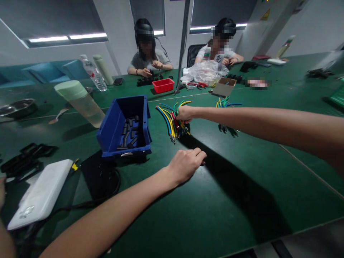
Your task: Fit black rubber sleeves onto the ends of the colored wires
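Green work table (pixel 242 186), seated worker's station. Right hand (pixel 185 114): arm stretched forward across the table, fingers closed over the upper part of a bundle of coloured wires (pixel 172 123) — blue, yellow, red and green strands fanned out flat, connector ends pointing toward the worker. Left hand (pixel 186 165): resting knuckles-up on the table, fingers curled loosely under; whether it holds any small piece I cannot tell. Blue bin (pixel 122 127): just left of the wires, holding short black tubular parts (pixel 130 132). Second, smaller wire cluster (pixel 225 104): lying right of the extended arm, apart from the main bundle. Handling note, as judgement: a single strand would come free most cleanly if pinched near its end and drawn along its own length, so the neighbours do not drag. White flat device (pixel 40 193) and black trays (pixel 24 157): near left. Two other people sit opposite, busy at a red tray (pixel 163 85).
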`<state>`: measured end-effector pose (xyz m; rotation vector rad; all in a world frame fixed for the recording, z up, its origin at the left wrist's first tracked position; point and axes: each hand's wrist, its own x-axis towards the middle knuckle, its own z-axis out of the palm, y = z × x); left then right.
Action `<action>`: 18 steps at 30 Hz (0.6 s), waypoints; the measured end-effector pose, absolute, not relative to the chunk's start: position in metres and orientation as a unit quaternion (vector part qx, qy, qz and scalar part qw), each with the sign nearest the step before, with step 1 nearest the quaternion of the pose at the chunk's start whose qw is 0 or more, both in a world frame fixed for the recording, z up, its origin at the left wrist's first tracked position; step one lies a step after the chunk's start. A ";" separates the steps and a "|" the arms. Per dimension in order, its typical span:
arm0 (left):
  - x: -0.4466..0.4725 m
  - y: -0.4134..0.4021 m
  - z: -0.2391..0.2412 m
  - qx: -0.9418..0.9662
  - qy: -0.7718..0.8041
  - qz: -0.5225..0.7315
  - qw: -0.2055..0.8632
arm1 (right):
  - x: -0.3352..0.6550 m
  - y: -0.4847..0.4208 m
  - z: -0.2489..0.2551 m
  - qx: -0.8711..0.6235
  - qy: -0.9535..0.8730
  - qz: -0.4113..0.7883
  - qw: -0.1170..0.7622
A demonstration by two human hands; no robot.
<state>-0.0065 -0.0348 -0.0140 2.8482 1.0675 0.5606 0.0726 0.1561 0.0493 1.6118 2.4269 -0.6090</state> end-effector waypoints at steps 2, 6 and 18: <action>-0.006 -0.035 -0.014 0.920 0.346 0.181 0.024 | 0.082 0.153 0.051 0.550 0.804 -0.217 0.061; -0.006 -0.035 -0.012 0.921 0.345 0.180 0.023 | 0.106 0.140 0.049 0.570 0.782 -0.249 -0.042; -0.005 -0.035 -0.012 0.919 0.351 0.178 0.011 | 0.143 0.121 0.028 0.538 0.824 -0.107 -0.145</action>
